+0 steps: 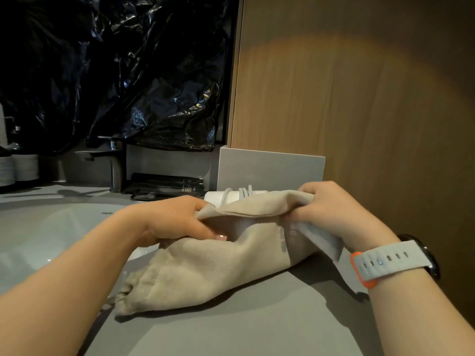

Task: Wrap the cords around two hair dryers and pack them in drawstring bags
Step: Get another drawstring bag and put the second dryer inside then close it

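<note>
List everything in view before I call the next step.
drawstring bag: one, beige, lying on counter
hair dryer: one, white, cord wrapped, behind bag
counter: one, grey, under bag
sink: one, white, left
faucet: one, dark, behind sink
packets: several, black, beside faucet
box: one, pale grey, behind hair dryer
plastic sheet: one, black, upper left
wood panel: one, brown, right
watch: one, pale strap, right wrist
left hand: one, grips bag's upper edge
right hand: one, grips bag's upper edge
</note>
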Action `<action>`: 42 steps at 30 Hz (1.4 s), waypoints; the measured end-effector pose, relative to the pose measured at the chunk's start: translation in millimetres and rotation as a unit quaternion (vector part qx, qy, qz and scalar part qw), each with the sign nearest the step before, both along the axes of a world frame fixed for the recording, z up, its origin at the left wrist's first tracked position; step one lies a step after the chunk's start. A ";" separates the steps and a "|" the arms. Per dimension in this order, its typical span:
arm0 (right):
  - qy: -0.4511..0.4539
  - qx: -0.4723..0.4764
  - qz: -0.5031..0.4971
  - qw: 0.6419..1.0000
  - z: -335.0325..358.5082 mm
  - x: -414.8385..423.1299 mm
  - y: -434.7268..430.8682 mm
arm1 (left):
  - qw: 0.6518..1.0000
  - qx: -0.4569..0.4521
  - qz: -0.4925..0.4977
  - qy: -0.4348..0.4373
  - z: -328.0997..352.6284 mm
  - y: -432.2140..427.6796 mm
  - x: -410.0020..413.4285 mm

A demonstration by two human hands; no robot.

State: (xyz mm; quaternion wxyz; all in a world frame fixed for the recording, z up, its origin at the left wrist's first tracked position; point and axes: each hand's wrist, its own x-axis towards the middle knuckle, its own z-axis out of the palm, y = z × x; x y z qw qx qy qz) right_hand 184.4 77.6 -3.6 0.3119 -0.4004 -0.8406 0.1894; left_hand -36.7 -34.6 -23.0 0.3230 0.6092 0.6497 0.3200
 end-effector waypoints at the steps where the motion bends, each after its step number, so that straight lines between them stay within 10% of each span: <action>1: 0.061 -0.046 0.037 0.996 2.9 3.4 0.0 | 0.999 -0.020 -0.032 -0.006 0.0 -2.4 -1.7; 7: 0.103 -0.305 0.169 0.932 4.2 10.9 5.4 | 0.993 0.115 -0.036 -0.021 -6.3 5.4 5.2; 14: 0.116 -0.284 0.110 0.946 -7.2 -14.8 -0.4 | 0.981 0.188 0.040 0.041 -12.2 15.4 26.7; 20: 0.308 -0.418 0.195 0.832 -8.1 -1.1 10.2 | 0.918 0.201 0.249 -0.236 -6.6 19.7 16.1; 26: 0.102 -0.286 0.179 0.936 -21.2 -6.7 15.2 | 0.871 0.176 0.335 -0.314 -4.3 19.1 4.0; 32: 0.422 -0.200 0.000 0.884 -11.7 -2.2 26.2 | 0.923 0.119 0.290 -0.223 -4.5 16.8 17.9; 37: 0.236 -0.031 -0.087 0.967 -23.2 -4.2 33.6 | 0.925 0.155 0.334 -0.097 -14.9 24.8 18.4; 42: 0.080 -0.070 -0.056 0.993 -28.6 -6.4 29.1 | 0.912 0.168 0.347 0.141 -19.5 27.7 5.4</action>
